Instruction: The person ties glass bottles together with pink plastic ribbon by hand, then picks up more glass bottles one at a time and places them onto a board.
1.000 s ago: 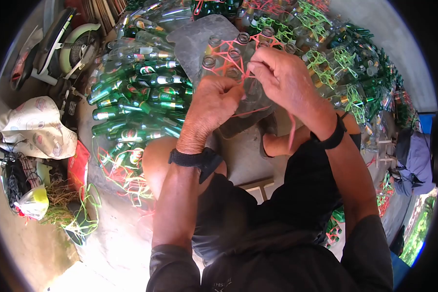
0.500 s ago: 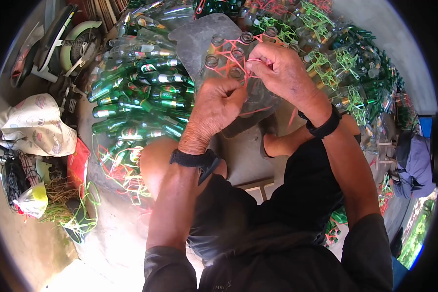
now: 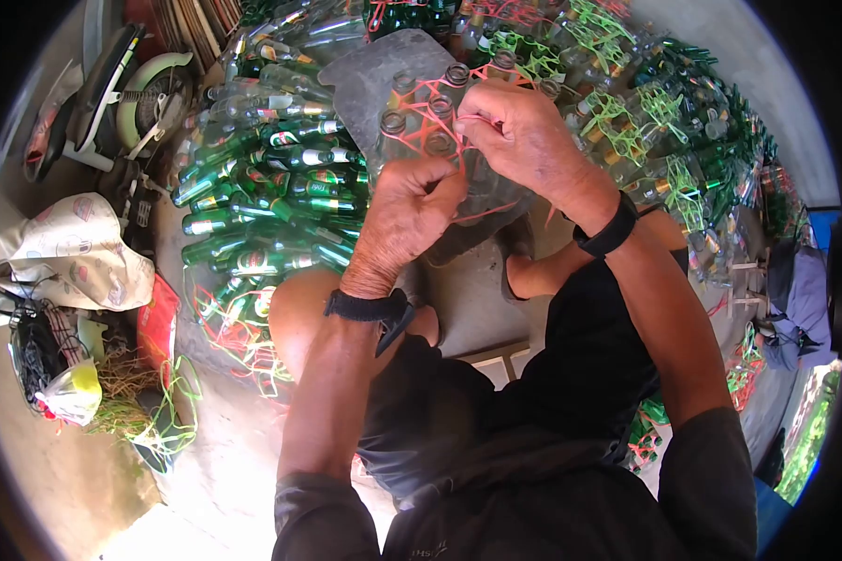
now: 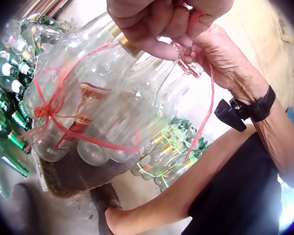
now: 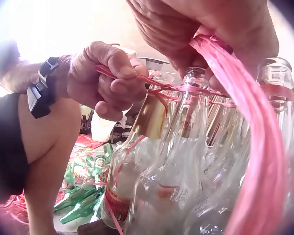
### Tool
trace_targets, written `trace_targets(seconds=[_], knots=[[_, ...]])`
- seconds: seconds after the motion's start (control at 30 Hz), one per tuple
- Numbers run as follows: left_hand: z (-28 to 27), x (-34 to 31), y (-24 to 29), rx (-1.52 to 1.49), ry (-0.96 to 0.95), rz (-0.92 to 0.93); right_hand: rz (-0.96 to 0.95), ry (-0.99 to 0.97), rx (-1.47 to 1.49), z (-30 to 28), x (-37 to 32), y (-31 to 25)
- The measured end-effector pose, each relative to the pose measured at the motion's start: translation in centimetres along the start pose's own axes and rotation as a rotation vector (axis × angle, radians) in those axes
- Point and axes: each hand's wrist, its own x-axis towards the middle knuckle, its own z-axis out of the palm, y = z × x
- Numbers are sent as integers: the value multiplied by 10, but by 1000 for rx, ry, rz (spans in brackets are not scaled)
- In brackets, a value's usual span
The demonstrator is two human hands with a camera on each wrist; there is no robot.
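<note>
A cluster of clear glass bottles (image 3: 393, 122) (image 4: 95, 73) (image 5: 161, 191) stands upright on a dark slab, with pink plastic twine (image 3: 428, 108) (image 4: 73, 128) (image 5: 257, 122) laced round the necks. Lower down, a knotted pink band circles the bottles in the left wrist view. At the near side of the necks my left hand (image 3: 407, 210) (image 5: 105, 78) pinches a strand of twine between thumb and fingers. My right hand (image 3: 524, 136) (image 4: 225, 58) grips another part of the twine above the necks, and a long tail hangs from it.
Green bottles (image 3: 318, 187) lie piled on the left. More bottles in green netted twine (image 3: 617, 126) stand on the right. A grey sheet (image 3: 374, 70) lies behind the cluster. Loose twine (image 3: 243, 337) is on the floor at left, near a cloth bag (image 3: 84, 252).
Both hands have shifted slightly left in the head view along with the bottle cluster, still holding the twine. The hanging tail by my right hand shows less than before.
</note>
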Motion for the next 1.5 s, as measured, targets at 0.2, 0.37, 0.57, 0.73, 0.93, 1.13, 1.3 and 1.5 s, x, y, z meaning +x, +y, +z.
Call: trace_targets(seconds=[0.2, 0.37, 0.57, 0.73, 0.93, 1.13, 1.3, 1.5], knots=[[2, 0, -4, 4, -3, 53, -11, 46, -48, 4, 0, 4], [1, -2, 1, 49, 8, 1, -62, 47, -62, 3, 0, 6], [-3, -9, 4, 129, -33, -67, 126, -115, 53, -20, 10, 2], [-10, -10, 14, 109, -78, -106, 421, -393, 293, -56, 35, -7], [-22, -12, 22, -24, -30, -116, 292, -347, 144, -84, 56, 8], [-29, -11, 26, -50, 209, -58, -5, -111, -118, -92, 76, 15], [-31, -6, 26, -161, 397, -28, 44, -128, -72, -90, 70, -6], [-28, -2, 37, -306, 520, -33, 21, -463, -101, -88, 43, -17]])
